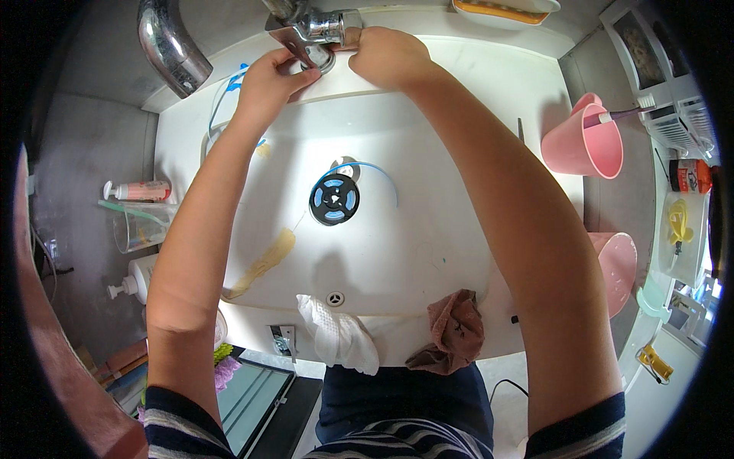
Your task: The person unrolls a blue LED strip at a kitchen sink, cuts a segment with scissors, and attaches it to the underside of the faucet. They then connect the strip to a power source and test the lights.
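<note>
A chrome faucet [306,32] stands at the back of the white sink [367,264]. My left hand [267,83] is closed at its base, thumb and fingers pressed around the round metal foot [321,61]. On the faucet's other side my right hand [394,57] is closed against it. Its fingers curl in behind the fitting, so whatever they hold is hidden. In the basin lies a black reel [335,200] with blue parts, next to the drain. A thin blue strip [378,170] curves out from it. A yellowish-brown strip [269,258] lies along the basin's left side.
A white cloth [338,336] and a brown cloth [459,329] drape over the front rim. On the right are a pink cup [585,145] with a toothbrush and another pink container [615,268]. Pump bottles [145,191] line the left. A curved chrome pipe [170,47] hangs back left.
</note>
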The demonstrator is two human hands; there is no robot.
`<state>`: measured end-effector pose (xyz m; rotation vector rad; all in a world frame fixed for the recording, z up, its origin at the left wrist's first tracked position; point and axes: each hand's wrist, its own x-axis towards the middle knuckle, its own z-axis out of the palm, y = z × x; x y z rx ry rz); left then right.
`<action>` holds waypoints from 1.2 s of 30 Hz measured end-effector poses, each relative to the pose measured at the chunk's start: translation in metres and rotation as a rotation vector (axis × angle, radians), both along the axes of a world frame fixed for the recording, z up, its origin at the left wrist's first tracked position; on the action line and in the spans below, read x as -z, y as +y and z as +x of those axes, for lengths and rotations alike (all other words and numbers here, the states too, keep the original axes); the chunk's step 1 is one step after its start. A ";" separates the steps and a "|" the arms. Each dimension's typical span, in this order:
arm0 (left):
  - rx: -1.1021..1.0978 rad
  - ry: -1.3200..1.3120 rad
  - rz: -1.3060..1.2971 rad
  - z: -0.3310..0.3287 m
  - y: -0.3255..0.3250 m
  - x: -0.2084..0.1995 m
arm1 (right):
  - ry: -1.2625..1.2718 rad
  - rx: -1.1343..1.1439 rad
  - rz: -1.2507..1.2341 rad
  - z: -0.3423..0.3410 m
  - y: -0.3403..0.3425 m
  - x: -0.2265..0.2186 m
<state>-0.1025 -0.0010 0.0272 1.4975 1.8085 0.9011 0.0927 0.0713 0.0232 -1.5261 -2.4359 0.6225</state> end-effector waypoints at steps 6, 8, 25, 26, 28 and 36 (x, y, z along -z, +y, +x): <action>0.048 0.169 -0.025 -0.008 0.008 -0.004 | -0.054 -0.075 -0.051 0.004 0.004 -0.012; 0.055 0.206 -0.034 -0.014 0.012 -0.001 | -0.047 -0.128 -0.146 0.008 0.010 -0.016; 0.122 -0.016 -0.106 -0.016 0.028 0.000 | -0.051 -0.077 -0.091 0.006 0.006 -0.013; 0.128 0.021 -0.071 -0.015 0.028 -0.001 | -0.058 -0.082 -0.100 0.006 0.001 -0.020; 0.140 0.098 -0.002 -0.014 0.026 -0.002 | -0.057 -0.079 -0.096 0.004 -0.005 -0.022; -0.037 -0.027 -0.177 0.001 0.020 0.001 | -0.015 0.048 0.009 -0.006 -0.026 -0.002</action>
